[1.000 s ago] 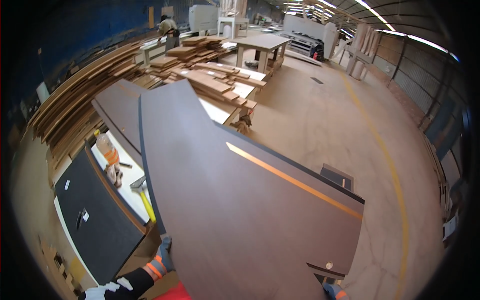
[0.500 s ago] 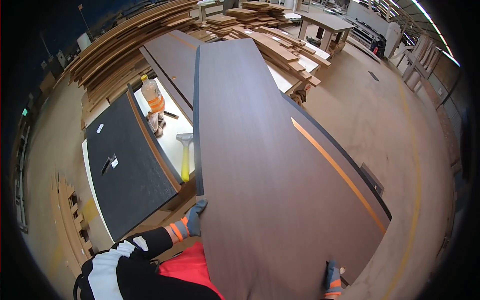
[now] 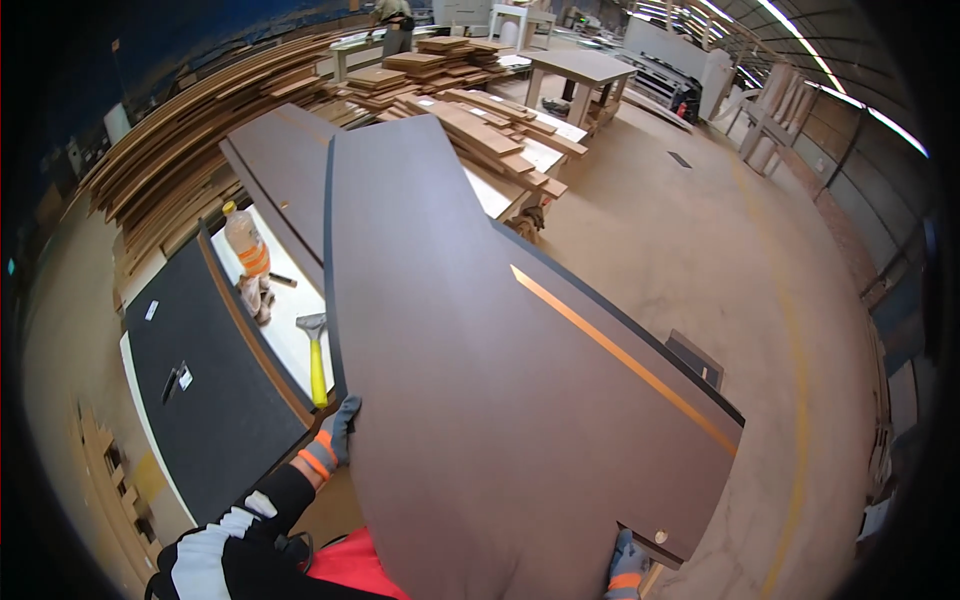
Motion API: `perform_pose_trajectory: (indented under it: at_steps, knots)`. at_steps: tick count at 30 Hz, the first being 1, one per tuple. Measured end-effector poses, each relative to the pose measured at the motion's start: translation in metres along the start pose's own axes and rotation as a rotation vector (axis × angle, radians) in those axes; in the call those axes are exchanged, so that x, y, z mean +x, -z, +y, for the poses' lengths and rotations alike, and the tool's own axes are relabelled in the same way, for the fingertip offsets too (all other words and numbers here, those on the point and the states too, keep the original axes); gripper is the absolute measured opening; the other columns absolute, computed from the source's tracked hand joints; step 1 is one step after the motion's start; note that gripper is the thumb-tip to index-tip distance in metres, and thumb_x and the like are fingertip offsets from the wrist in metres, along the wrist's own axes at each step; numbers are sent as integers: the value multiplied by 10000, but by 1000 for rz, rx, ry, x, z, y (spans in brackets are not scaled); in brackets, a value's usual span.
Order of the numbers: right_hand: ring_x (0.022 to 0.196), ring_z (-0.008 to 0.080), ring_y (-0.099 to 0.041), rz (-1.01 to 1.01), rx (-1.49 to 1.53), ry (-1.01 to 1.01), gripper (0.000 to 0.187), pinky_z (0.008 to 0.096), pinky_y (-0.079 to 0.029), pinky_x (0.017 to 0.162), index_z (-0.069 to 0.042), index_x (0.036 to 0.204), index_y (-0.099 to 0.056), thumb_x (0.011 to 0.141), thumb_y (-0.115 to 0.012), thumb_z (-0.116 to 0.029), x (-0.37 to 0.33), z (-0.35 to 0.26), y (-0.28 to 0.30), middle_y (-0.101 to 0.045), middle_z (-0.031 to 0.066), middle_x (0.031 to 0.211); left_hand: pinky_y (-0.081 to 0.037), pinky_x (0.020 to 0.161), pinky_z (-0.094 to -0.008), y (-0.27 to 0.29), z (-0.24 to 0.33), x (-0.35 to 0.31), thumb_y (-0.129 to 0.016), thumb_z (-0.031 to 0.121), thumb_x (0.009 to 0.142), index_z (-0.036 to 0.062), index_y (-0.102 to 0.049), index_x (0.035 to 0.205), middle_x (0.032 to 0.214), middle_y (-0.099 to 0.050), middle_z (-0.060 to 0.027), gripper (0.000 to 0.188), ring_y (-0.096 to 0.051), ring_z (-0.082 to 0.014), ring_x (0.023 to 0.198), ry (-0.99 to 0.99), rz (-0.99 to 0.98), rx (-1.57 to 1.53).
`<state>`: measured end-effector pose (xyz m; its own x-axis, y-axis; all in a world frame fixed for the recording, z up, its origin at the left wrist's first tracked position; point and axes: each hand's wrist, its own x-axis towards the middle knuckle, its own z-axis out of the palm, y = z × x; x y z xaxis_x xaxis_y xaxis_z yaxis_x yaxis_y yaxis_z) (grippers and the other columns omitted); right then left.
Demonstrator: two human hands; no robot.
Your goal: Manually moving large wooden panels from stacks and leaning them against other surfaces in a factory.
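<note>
the left hand [image 3: 335, 440], in a grey glove, grips the left edge of the big brown panel [image 3: 500, 380], with the yellow-handled hammer [image 3: 316, 358] just beyond it. the panel spans between both hands, and the right hand [image 3: 628, 566] clamps its near right corner. i think it is best to keep both grips firm and the panel level, away from the hammer.

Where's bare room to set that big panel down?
Open floor right of the panel, out to the yellow line. The white bench at left is crowded: bottle, hammer, dark board. Plank stacks fill the far end.
</note>
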<state>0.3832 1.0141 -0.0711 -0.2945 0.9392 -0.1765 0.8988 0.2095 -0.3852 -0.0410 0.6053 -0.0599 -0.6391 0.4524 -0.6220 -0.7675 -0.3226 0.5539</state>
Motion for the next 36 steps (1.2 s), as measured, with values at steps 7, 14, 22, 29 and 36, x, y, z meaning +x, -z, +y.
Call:
perform_pose_trajectory:
  at_steps: [7, 14, 22, 29, 36]
  knots:
    - [623, 243, -544, 50, 417, -96, 444, 380, -431, 637, 0, 654, -596, 858, -568, -393, -49, -8, 39, -567, 163, 639, -449, 926, -454, -5, -3, -24, -605, 421, 852, 152, -560, 1188, 1163, -593, -35, 433, -562, -222, 1050, -13, -5, -81]
    - [614, 343, -549, 2, 67, -35, 567, 420, -398, 580, -79, 594, -598, 827, -491, -585, -100, -6, 105, -558, 141, 600, -411, 973, -447, -41, -20, -61, -605, 490, 825, 117, -467, 1292, 1255, -530, -72, 613, -512, -260, 1126, -160, -266, 158]
    - [559, 286, -561, 193, 107, -115, 529, 386, -418, 556, -68, 620, -608, 818, -550, -555, -189, 100, 159, -574, 113, 582, -412, 978, -418, -81, -80, -121, -554, 469, 864, 103, -471, 1287, 1256, -534, -62, 566, -520, -247, 1123, -116, -379, 187]
    - [519, 60, -431, 413, 684, -156, 226, 235, -322, 464, -26, 677, -598, 850, -575, -169, -297, 230, 209, -494, -52, 566, -428, 955, -441, -135, -157, -162, -562, 417, 872, 106, -490, 1254, 1222, -545, -51, 497, -523, -238, 1112, 71, -504, 148]
    - [1350, 263, -219, 69, 1039, -432, 579, 393, -153, 1117, -138, 1443, -255, 931, -346, -394, -403, 401, 221, -221, 92, 1492, -439, 902, -336, -200, -243, -193, -605, 442, 838, 190, -544, 1251, 1134, -565, 50, 487, -512, -112, 1045, -61, -510, 460]
